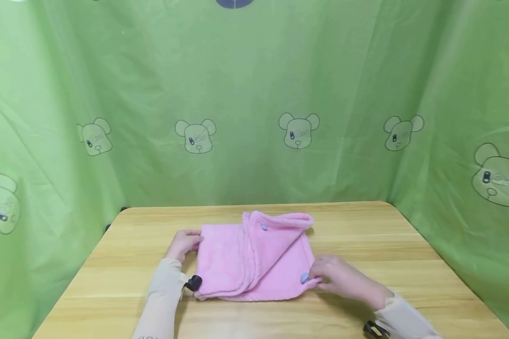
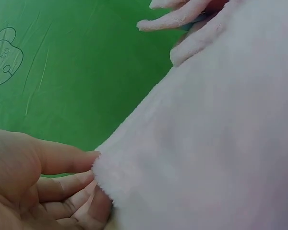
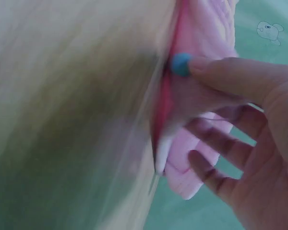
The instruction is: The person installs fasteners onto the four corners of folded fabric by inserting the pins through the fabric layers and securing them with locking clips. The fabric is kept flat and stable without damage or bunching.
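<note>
A pink plush cloth lies partly folded on the table, its left part a neat layered rectangle. Its upper right flap is turned back in a loose diagonal roll, with one blue button showing. At the left edge, my left hand pinches the cloth near its far corner; the left wrist view shows thumb and fingers on either side of the edge. My right hand pinches the near right corner, which is raised a little. Beside that thumb sits another blue button, with fingers behind the fabric.
The wooden table extends around the cloth on all sides. A green curtain printed with bear heads hangs behind and along both sides. Each wrist wears a small black device strapped over a pale sleeve.
</note>
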Available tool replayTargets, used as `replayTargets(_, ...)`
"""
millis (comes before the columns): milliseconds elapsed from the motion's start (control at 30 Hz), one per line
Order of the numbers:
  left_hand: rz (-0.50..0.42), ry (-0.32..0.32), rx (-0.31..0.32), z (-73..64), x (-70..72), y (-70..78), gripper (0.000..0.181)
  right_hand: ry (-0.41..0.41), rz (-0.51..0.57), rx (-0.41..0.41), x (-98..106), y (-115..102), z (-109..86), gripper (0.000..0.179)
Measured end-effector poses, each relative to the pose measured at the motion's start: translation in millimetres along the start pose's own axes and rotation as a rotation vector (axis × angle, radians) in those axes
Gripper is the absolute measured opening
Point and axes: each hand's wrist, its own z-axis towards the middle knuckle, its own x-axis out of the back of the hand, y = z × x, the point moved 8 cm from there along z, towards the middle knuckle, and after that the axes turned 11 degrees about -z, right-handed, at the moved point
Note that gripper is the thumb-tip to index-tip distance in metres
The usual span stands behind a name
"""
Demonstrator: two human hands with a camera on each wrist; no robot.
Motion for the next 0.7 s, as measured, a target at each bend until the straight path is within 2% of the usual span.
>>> replayTargets(100, -0.012, -0.001, 0.007, 0.3, 0.0, -0.3, 0.041, -0.128, 0.068, -0.030, -1, 2, 0.4, 0.012)
replayTargets(200, -0.022, -0.001, 0.006, 1.1, 0.2, -0.6, 0.041, -0.276, 0.163, -0.070, 6, 6, 8.4, 0.013)
replayTargets(267, -0.033, -0.006, 0.000, 3.0, 1.0, -1.8, 0.042, -0.317, 0.189, -0.085, 16, 11, 20.8, 0.014)
replayTargets(333, -0.040, -0.008, -0.009, 6.3, 2.0, -3.7, 0.041, -0.318, 0.185, -0.099, 28, 17, 38.3, 0.017)
replayTargets(367, -0.055, -0.030, -0.030, 9.6, 2.3, -5.4, 0.040, -0.306, 0.170, -0.104, 34, 20, 47.6, 0.018)
replayTargets(500, -0.042, -0.031, -0.036, 11.0, 3.4, -7.0, 0.040, -0.230, 0.158, -0.108, 51, 31, 88.5, 0.023)
replayTargets(567, -0.029, -0.022, -0.023, 8.5, 2.8, -5.6, 0.040, -0.192, 0.159, -0.107, 55, 34, 108.0, 0.026)
replayTargets(600, -0.005, 0.004, 0.002, 5.4, 2.7, -4.0, 0.040, -0.179, 0.160, -0.113, 55, 36, 117.2, 0.029)
replayTargets(700, 0.001, 0.017, 0.013, 1.8, 1.5, 1.0, 0.039, -0.185, 0.169, -0.151, 46, 42, 140.6, 0.043)
